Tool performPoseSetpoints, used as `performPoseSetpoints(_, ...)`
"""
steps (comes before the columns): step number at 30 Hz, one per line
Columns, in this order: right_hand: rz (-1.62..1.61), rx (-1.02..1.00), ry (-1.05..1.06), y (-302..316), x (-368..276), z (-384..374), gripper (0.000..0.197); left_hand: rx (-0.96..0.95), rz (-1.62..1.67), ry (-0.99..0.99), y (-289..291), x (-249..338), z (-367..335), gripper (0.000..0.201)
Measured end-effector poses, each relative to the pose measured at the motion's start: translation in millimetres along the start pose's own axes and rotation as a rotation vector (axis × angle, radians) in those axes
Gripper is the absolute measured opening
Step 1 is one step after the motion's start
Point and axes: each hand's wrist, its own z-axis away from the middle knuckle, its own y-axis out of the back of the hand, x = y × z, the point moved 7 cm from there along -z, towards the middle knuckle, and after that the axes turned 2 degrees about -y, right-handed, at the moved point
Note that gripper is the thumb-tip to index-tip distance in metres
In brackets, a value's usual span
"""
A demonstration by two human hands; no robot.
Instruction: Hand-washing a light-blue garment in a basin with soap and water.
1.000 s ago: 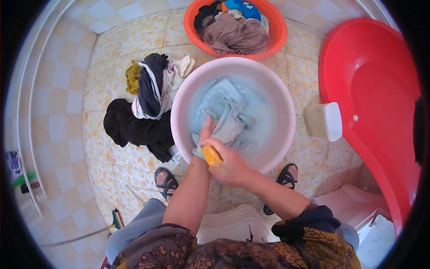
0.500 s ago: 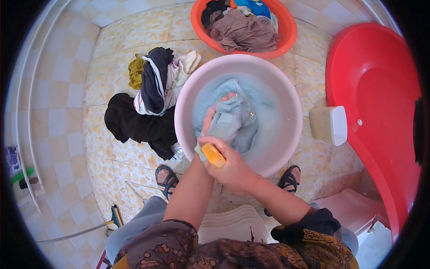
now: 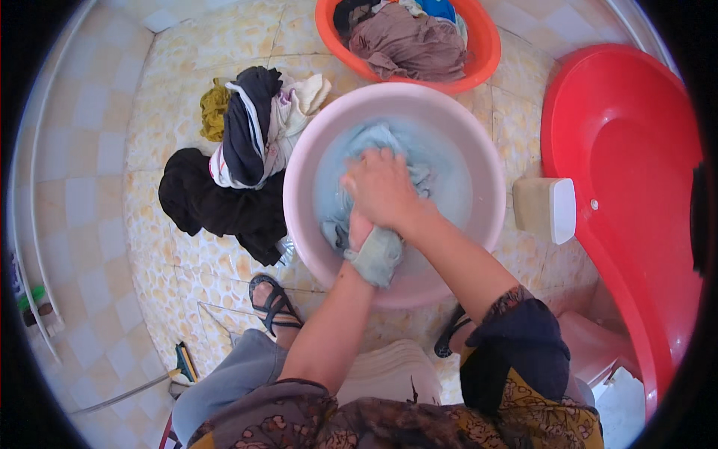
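A pale blue-green wet garment (image 3: 380, 258) is wrapped round my left wrist, and more of it lies in the cloudy water of the pink basin (image 3: 299, 179). My left hand (image 3: 360, 227) is low in the basin with the garment; its fingers are mostly hidden beneath my right hand. Closed and slightly blurred, my right hand (image 3: 383, 187) presses down over the left hand and the cloth. An orange bar of soap was in this hand a moment ago; now only a blurred yellowish edge shows beside its fingers.
An orange tub (image 3: 482, 71) of clothes stands beyond the basin. Dark, white and mustard clothes (image 3: 217, 198) lie on the tiles at left. On the right are a beige container (image 3: 531, 208) and a large red tub (image 3: 628, 172). A brush (image 3: 185, 363) lies at lower left.
My right hand has moved forward from the left wrist to above the left hand. The soap has gone from plain sight, and the cloth round my left wrist is more exposed.
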Motion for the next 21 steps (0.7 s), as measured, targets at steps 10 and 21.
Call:
performPoseSetpoints(10, -0.068, 0.077, 0.011, 15, -10, 26, 0.034, 0.704, -0.207, 0.117, 2, 24, 54, 0.059)
performPoseSetpoints(21, -0.046, -0.014, -0.075, -5, 7, -13, 0.038, 0.774, -0.423, 0.191, -15, 20, 37, 0.080)
